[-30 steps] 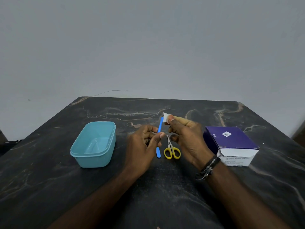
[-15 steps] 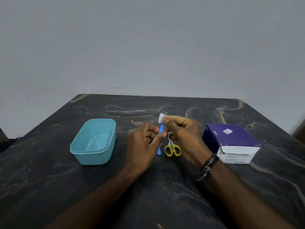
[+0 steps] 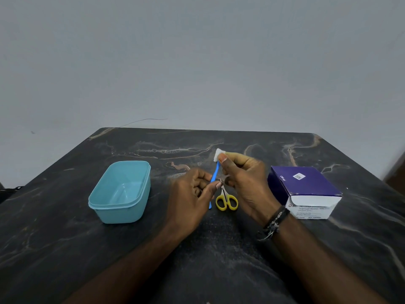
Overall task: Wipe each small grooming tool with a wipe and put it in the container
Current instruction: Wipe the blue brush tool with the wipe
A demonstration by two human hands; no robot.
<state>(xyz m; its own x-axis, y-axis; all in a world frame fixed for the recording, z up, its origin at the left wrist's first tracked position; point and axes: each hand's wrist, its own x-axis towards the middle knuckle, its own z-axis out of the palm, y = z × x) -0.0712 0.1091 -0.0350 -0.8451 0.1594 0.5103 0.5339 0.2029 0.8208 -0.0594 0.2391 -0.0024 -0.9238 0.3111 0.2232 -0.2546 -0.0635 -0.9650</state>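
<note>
Teal rectangular plastic container (image 3: pixel 119 191) sat empty at left. Left hand (image 3: pixel 192 200) pinched slim blue plastic grooming tool (image 3: pixel 214 175) mid-shaft; right hand (image 3: pixel 245 183) pinched white wipe pad (image 3: pixel 217 155) over its tip. Yellow-handled small scissors (image 3: pixel 226 199) lay beneath, unwiped. Risk: thin shaft might slip from pinch if wiping pulled hard.

A slim blue plastic grooming stick (image 3: pixel 214 174) stands tilted between both hands, a small white wipe (image 3: pixel 218 155) folded over its top. Small yellow-handled scissors (image 3: pixel 226 199) lie flat below them; the open teal plastic container (image 3: pixel 121 191) sits left of the left hand.
</note>
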